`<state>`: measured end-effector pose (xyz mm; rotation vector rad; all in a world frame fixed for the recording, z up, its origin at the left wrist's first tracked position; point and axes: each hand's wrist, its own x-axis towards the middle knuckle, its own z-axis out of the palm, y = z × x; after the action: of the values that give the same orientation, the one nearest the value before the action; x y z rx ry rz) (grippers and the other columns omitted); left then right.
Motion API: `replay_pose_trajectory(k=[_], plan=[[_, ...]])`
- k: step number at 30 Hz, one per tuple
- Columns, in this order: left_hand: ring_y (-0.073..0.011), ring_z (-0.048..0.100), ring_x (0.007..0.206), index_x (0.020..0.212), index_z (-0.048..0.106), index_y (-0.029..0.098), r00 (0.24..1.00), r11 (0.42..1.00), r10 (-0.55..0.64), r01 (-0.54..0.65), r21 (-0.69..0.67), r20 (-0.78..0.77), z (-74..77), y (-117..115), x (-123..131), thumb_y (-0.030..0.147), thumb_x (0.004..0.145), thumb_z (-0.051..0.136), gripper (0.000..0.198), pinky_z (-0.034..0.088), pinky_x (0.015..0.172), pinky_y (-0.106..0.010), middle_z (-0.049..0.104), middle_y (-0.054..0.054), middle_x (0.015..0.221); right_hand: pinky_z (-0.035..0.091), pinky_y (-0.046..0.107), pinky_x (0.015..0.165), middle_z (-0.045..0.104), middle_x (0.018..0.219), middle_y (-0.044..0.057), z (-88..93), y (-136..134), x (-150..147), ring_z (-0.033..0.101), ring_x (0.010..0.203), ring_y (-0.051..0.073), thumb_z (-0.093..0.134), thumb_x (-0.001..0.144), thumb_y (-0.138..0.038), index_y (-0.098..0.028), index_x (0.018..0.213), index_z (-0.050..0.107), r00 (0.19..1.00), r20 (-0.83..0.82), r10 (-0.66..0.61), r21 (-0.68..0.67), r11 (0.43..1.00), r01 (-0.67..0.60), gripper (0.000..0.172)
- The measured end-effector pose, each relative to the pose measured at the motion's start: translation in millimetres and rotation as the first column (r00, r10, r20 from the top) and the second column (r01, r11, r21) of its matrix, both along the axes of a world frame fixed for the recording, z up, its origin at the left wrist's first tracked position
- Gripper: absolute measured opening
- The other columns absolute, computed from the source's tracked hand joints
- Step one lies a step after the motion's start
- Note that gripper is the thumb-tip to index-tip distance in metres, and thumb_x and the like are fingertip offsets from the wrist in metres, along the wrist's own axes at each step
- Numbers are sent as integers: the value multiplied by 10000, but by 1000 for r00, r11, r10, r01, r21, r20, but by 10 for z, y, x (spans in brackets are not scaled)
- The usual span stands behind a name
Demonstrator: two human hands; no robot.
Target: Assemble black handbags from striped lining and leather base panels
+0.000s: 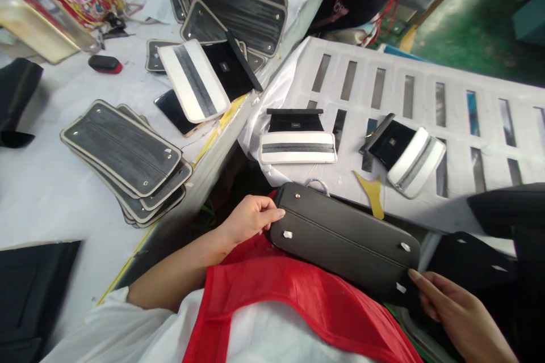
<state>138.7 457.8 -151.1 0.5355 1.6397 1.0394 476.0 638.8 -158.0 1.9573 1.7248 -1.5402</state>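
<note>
1. Grip: both hands grasping a black handbag (340,238), one at each end. Light pinch, not a fist.
2. Left hand (256,217): thumb laid over the bag's left end, fingers curled in. Left forearm (183,266) is bare, running up and right out of a white sleeve (114,320).
3. Right hand (451,300): finger and thumb at the bag's lower right corner, other fingers bent underneath. Can't tell how far they reach. Forearm comes in from bottom right; this hand sits lower in view than the left.
4. Bag is in front of the red apron (272,272), base turned up, slanting down to the right.
5. Base: lengthwise seam, bare gold stud (297,196) at upper left, white scraps (288,235) at the other three corners.
6. Beyond it, slotted white tabletop (489,108) carries two striped white bag pieces (298,148) and a yellow Y-shaped tool (373,195).
7. Left table (46,198), seen from here: grey-edged panels (123,144) stacked, phone (172,110) near them.
</note>
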Motion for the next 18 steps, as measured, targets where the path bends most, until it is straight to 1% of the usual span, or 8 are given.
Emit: replay_pose_trajectory(k=[2, 3, 5, 7, 9, 11, 16, 18], plan=[[-52, 351, 384, 589, 488, 169, 996, 999, 11, -14, 43, 87, 53, 16, 12, 448, 768, 582, 344, 289, 417, -191, 451, 64, 446, 247, 248, 461, 392, 481, -18, -13, 6, 11, 308, 454, 91, 556, 769, -600, -184, 562, 482, 1000, -4, 17, -3, 1000, -17, 470], [-52, 353, 394, 588, 491, 166, 997, 998, 10, -14, 57, 71, 55, 18, 14, 438, 769, 585, 340, 292, 425, -191, 454, 62, 452, 251, 250, 464, 389, 481, -18, -15, 6, 13, 308, 455, 93, 547, 777, -600, -186, 562, 481, 1000, -4, 24, 0, 1000, -24, 471], [-59, 387, 431, 579, 510, 157, 999, 999, 2, 1, 52, -53, 3, 4, 9, 408, 771, 590, 325, 306, 449, -193, 477, 48, 475, 254, 253, 463, 391, 487, -17, -14, 3, 8, 312, 457, 96, 539, 780, -604, -187, 568, 488, 1000, 1, 28, 8, 1000, -28, 470], [-72, 424, 474, 579, 537, 150, 984, 1000, -13, 16, 20, -177, -100, -28, 0, 393, 777, 583, 317, 317, 471, -198, 506, 33, 506, 252, 255, 454, 390, 488, -17, -13, 2, 1, 312, 453, 99, 542, 769, -612, -188, 570, 495, 1000, 10, 21, 14, 1000, -21, 471], [-83, 449, 509, 597, 561, 147, 972, 1000, -25, 26, -2, -232, -200, -63, -6, 403, 781, 577, 316, 329, 490, -203, 530, 24, 539, 256, 257, 449, 389, 480, -15, -19, 11, 2, 311, 447, 100, 547, 756, -617, -188, 555, 490, 999, 24, 25, 13, 1000, -25, 477], [-89, 461, 525, 610, 571, 147, 968, 1000, -26, 25, -7, -251, -258, -85, -7, 421, 782, 575, 323, 337, 500, -206, 544, 21, 558, 270, 260, 455, 386, 467, -13, -31, 27, 14, 309, 445, 103, 542, 756, -621, -190, 535, 478, 998, 44, 47, 9, 999, -47, 488], [-95, 469, 533, 610, 583, 148, 944, 999, -35, 31, -16, -328, -236, -81, -12, 440, 777, 583, 336, 334, 500, -209, 559, 15, 564, 271, 265, 467, 385, 472, -10, -27, 38, 28, 308, 450, 103, 544, 760, -621, -193, 536, 480, 998, 21, 66, 2, 998, -66, 487], [-95, 468, 517, 610, 584, 148, 944, 999, -52, 44, -32, -326, -215, -69, -24, 435, 772, 587, 329, 326, 485, -209, 553, 15, 546, 255, 264, 460, 386, 481, -10, -1, 22, 3, 308, 448, 99, 529, 776, -615, -193, 557, 488, 998, 26, 57, 4, 998, -57, 478]])
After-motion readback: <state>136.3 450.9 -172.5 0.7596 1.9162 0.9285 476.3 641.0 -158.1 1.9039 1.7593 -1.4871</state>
